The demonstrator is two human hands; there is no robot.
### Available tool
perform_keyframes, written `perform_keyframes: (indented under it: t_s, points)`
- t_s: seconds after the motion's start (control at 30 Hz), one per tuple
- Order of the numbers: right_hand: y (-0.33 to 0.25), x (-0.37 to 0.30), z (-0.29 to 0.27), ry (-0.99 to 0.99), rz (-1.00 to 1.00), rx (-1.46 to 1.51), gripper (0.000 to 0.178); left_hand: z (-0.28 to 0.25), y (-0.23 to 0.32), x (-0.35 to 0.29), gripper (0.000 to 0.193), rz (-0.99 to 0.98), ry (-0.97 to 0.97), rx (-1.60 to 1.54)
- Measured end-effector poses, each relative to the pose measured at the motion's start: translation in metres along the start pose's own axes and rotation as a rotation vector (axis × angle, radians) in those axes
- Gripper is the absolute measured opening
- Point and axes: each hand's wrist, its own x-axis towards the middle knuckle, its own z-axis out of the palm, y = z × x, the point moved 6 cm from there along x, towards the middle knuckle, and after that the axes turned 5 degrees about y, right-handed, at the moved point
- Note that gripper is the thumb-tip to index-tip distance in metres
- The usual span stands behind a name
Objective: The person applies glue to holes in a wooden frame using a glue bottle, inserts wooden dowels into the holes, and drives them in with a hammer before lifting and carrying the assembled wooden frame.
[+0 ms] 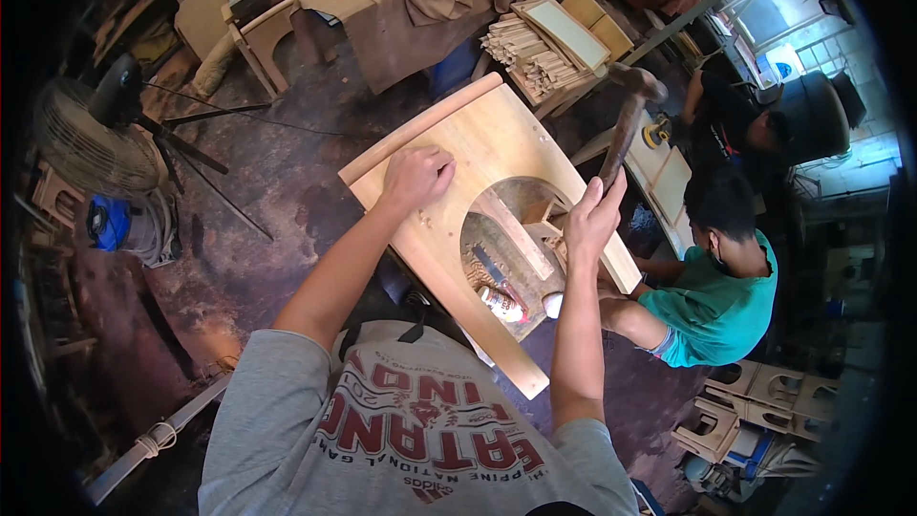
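In front of me lies a pale wooden panel (497, 139) with a wide arched cutout. A rounded wooden strip (420, 127) runs along its far left edge. My left hand (417, 179) rests on the panel beside that strip, fingers curled; whatever they may hold is hidden. My right hand (592, 220) grips a hammer (626, 129) by its handle, the head raised up and away over the panel's right side. Through the cutout show a white glue bottle (501, 304), a dark-bladed tool (491, 266) and pieces of wood (516, 234).
A person in a green shirt (721, 306) sits close at the right; another in dark clothes (726, 115) is beyond. On the left stands a fan (95, 134) with spread legs. Wood strips (535, 57) are stacked at the back, near a cloth-covered table (411, 19).
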Motion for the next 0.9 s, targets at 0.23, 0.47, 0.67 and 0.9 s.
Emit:
perform_keyframes:
  t_s: [0.23, 0.47, 0.67, 0.9]
  points:
    - [0.055, -0.005, 0.028, -0.542, 0.160, -0.480, 0.045, 0.003, 0.005, -0.001, 0.016, 0.000, -0.031, 0.033]
    - [0.010, -0.012, 0.003, -0.026, 0.016, -0.036, 0.045, 0.000, 0.008, -0.007, 0.016, -0.005, -0.025, 0.030]
    - [0.049, -0.015, 0.025, -0.569, 0.222, -0.466, 0.042, 0.000, 0.007, -0.015, 0.017, -0.025, -0.115, 0.056]
    - [0.070, -0.124, -0.033, -0.519, 0.529, 0.191, 0.032, -0.017, -0.009, -0.017, 0.020, -0.174, -0.083, -0.073]
